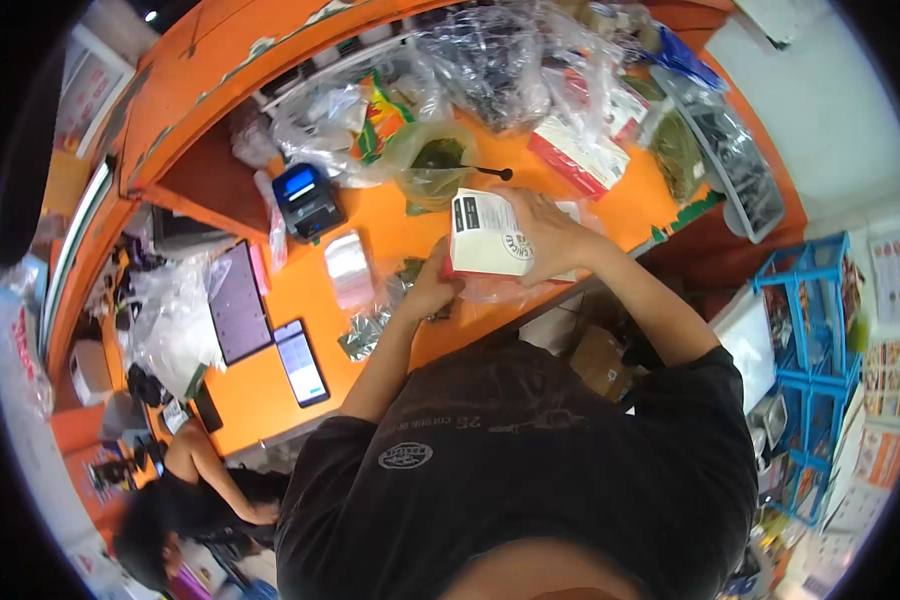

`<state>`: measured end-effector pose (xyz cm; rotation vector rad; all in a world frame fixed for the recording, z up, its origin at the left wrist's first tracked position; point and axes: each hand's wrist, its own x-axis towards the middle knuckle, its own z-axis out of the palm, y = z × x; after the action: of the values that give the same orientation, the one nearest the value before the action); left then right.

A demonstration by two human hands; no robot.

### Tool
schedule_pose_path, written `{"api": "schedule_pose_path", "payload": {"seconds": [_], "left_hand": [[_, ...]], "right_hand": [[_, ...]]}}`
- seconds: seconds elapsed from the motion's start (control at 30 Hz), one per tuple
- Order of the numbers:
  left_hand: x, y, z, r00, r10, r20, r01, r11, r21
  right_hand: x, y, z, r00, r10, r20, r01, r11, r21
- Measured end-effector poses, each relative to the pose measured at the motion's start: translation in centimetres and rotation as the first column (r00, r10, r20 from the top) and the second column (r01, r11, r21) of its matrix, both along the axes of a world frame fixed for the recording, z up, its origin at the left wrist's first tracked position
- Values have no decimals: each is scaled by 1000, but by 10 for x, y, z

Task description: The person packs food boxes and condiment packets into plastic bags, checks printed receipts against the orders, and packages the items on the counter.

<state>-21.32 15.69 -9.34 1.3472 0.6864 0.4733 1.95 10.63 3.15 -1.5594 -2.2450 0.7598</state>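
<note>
The left hand [432, 288] and right hand [556, 236] held opposite sides of the cream-and-red cardboard box [484, 252], which seemed light, stiff yet crushable, best gripped by its lower edges.

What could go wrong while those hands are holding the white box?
The white box, between the left hand and right hand, could slip over the nearby front edge of the orange table. It might also bump the black handle jutting from the plastic bowl, perhaps tipping it.
</note>
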Motion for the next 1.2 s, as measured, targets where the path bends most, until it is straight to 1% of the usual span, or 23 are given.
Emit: {"api": "schedule_pose_path", "payload": {"seconds": [0.03, 0.1, 0.2, 0.23, 0.3, 0.33, 0.4, 0.43, 0.53, 0.57, 0.6, 0.63, 0.67, 0.73, 0.83, 0.93, 1.0, 1.03, 1.07, 1.1, 1.13, 1.17, 1.2], "left_hand": [[-3, -1, 1, 997, -43, -60, 46, 998, 48], [-8, -1, 9, 991, -106, -81, 94, 986, -134], [-9, -2, 12, 984, -61, -170, 71, 996, 52], [-4, -4, 17, 985, -6, -175, 55, 959, 279], [7, -10, 37, 976, -2, -218, 77, 939, 335], [14, -12, 52, 971, 1, -239, 88, 928, 362], [18, -7, 56, 948, 108, -299, 168, 628, 760], [21, -11, 86, 849, 141, -508, 19, 954, 298], [22, -25, 75, 793, 546, -270, -370, 784, 498], [21, -31, 44, 808, 532, -252, -352, 779, 519], [22, -37, -6, 824, 516, -234, -332, 774, 540], [25, -41, -13, 827, 495, -267, -306, 794, 525], [29, -44, -19, 828, 473, -300, -280, 813, 510], [44, -44, 30, 794, 406, -452, -231, 889, 395], [55, -37, 43, 583, 429, -690, -85, 877, 473], [42, -25, 66, 651, 356, -671, -105, 917, 385], [25, -15, 53, 783, 450, -429, -132, 794, 593], [19, -13, 47, 832, 469, -296, -165, 719, 675], [19, -12, 52, 905, 381, -190, -284, 873, 397], [24, -9, 63, 943, 329, -44, -326, 943, 72], [29, -6, 70, 940, 318, 120, -281, 925, -255], [34, -1, 70, 963, 269, 0, -253, 905, -341], [42, -2, 71, 946, 308, -100, -323, 871, -371]], "right_hand": [[3, 2, -16, 999, 36, -35, -33, 997, 74], [12, 0, -40, 997, 72, -17, -71, 995, 71], [21, -4, -64, 983, 133, 127, -144, 987, 78], [20, -7, -68, 977, 147, 152, -161, 983, 88], [17, -8, -78, 971, 165, 171, -187, 975, 120], [15, -3, -78, 961, 184, 209, -200, 978, 60], [16, 4, -80, 935, 223, 275, -214, 975, -64], [18, 0, -71, 937, 202, 287, -246, 961, 126], [36, -11, -46, 995, -39, -90, 62, 961, 269], [47, -26, -71, 925, -362, -117, 379, 852, 360], [60, -40, -99, 841, -511, -178, 538, 754, 377], [70, -52, -127, 727, -644, -240, 680, 627, 379], [73, -60, -152, 638, -675, -370, 752, 651, 109], [77, -73, -184, 374, -773, -512, 661, 609, -437], [72, -64, -103, 507, -813, -285, 701, 582, -412], [106, -81, -93, 770, -622, -143, 628, 778, -6], [120, -87, -58, 750, -631, -196, 631, 773, -74], [115, -85, -31, 692, -712, -118, 688, 700, -189], [108, -81, -19, 633, -725, -270, 683, 688, -245], [101, -74, -11, 553, -724, -413, 669, 681, -298], [95, -69, -7, 451, -708, -544, 646, 679, -347], [89, -65, -10, 405, -723, -560, 597, 673, -436], [83, -65, -7, 394, -687, -611, 541, 711, -450]]}}
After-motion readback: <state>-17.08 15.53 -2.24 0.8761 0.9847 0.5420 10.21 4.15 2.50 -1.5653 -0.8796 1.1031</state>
